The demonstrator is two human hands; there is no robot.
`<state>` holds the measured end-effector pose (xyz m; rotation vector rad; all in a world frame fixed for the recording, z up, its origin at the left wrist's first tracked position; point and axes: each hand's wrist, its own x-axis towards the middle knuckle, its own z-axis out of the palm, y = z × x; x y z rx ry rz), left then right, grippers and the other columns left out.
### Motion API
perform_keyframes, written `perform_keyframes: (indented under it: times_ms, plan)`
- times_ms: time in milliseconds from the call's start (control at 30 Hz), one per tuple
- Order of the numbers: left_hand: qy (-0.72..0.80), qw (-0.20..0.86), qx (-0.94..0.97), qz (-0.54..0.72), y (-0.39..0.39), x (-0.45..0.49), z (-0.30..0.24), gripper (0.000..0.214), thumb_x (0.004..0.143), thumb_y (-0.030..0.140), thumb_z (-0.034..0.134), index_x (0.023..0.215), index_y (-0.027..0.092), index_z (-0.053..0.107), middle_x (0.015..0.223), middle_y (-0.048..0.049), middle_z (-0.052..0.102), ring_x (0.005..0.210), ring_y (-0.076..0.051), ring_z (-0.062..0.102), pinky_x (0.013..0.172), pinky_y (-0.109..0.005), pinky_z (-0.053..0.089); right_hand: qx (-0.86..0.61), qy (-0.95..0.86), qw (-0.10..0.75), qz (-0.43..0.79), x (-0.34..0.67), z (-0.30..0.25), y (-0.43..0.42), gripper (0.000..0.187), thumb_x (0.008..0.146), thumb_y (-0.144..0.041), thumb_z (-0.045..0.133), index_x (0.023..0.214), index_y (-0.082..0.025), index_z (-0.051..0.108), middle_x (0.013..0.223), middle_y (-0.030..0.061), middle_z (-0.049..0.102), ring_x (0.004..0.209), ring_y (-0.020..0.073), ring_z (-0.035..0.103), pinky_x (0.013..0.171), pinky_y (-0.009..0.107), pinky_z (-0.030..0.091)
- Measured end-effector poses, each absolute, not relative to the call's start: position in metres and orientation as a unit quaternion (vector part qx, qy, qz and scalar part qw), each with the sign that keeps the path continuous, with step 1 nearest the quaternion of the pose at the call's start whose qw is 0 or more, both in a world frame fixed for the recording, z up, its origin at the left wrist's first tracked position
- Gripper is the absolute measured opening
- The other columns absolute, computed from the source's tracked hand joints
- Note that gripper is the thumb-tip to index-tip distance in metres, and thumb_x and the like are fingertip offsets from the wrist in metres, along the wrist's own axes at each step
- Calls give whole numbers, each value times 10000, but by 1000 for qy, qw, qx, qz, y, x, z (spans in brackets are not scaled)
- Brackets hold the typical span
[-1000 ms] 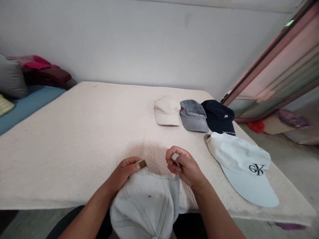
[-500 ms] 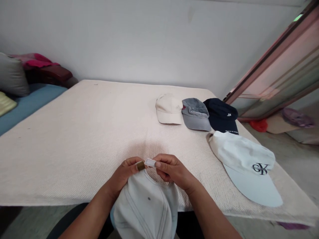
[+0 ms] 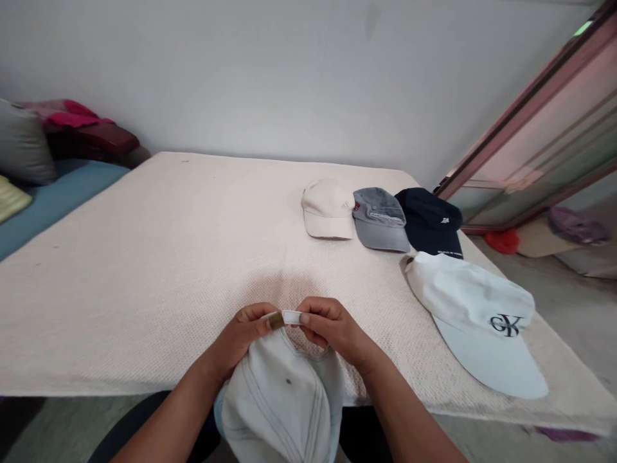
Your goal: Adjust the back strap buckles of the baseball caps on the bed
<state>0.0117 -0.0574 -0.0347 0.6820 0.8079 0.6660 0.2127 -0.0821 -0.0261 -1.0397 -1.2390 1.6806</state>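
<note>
Head view: two small pinches, and an alignment that may easily fail

From my distant seat I begin at the left. Beyond the pale cloth lies a blue pad, well apart from the work. Next comes the left hand, which pinches a brass-coloured clasp between thumb and fingers. If this pinch is loose, I judge, the clasp could turn, and its opening would face a wrong direction.

The clasp belongs to a pale grey cap, which is in front of the person, at the near edge of the cloth. I cannot tell how much the cloth supports it; if its weight pulls, the two ends could come out of line.

To the right of the clasp, a white strap reaches to the right hand, which holds it in a narrow pinch. Its end appears to meet the clasp, but whether it is inside I cannot tell. Too strong a push could fold the strap; a slanted angle could make it catch.

Farther back and right are a beige cap, a slate-grey cap and a navy cap, then a white cap with dark letters. A wide elbow movement could, I think, disturb this last one.
</note>
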Motion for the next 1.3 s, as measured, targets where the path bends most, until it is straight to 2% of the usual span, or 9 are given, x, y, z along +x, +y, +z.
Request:
perform_keyframes:
  times_ms: [267, 467, 667, 833, 1033, 1300]
  plan:
    - [366, 817, 342, 284, -56, 9, -39, 155, 691, 281, 770, 761, 161, 702, 645, 5, 640, 557, -84, 547, 548, -180, 391, -413, -515, 379, 648, 217, -24, -82, 244, 836, -379, 607, 757, -148, 614, 529, -56, 432, 465, 58, 340, 437, 200, 247]
    - [370, 802, 405, 235, -57, 9, -35, 197, 693, 333, 758, 771, 158, 715, 669, -10, 650, 591, -101, 550, 566, -196, 392, -426, -563, 337, 623, 223, -25, -81, 213, 809, -313, 622, 671, -153, 593, 562, -50, 420, 518, 63, 335, 473, 202, 258]
    - [373, 778, 461, 209, -56, 11, -33, 148, 732, 313, 726, 751, 167, 722, 664, -1, 641, 601, -91, 527, 574, -187, 378, -432, -592, 301, 610, 228, -26, -81, 184, 798, -266, 622, 665, -143, 587, 594, -44, 433, 542, 64, 352, 490, 207, 266]
    - [348, 807, 432, 203, -55, 11, -34, 168, 735, 327, 725, 748, 160, 715, 639, 3, 626, 573, -81, 509, 560, -183, 365, -422, -575, 299, 634, 226, -24, -80, 178, 821, -298, 595, 727, -148, 616, 594, -40, 446, 539, 69, 362, 492, 203, 288]
    - [361, 804, 435, 182, -56, 12, -33, 213, 715, 352, 745, 731, 144, 707, 626, 1, 615, 568, -86, 497, 572, -196, 362, -421, -588, 276, 633, 226, -25, -80, 151, 787, -268, 619, 701, -144, 616, 603, -39, 465, 554, 67, 378, 511, 205, 293]
    - [350, 804, 445, 182, -56, 10, -36, 205, 754, 348, 709, 743, 143, 696, 635, 2, 604, 578, -88, 486, 575, -201, 347, -430, -562, 278, 649, 224, -24, -79, 174, 795, -276, 599, 676, -150, 578, 560, -51, 423, 516, 63, 341, 480, 201, 268]
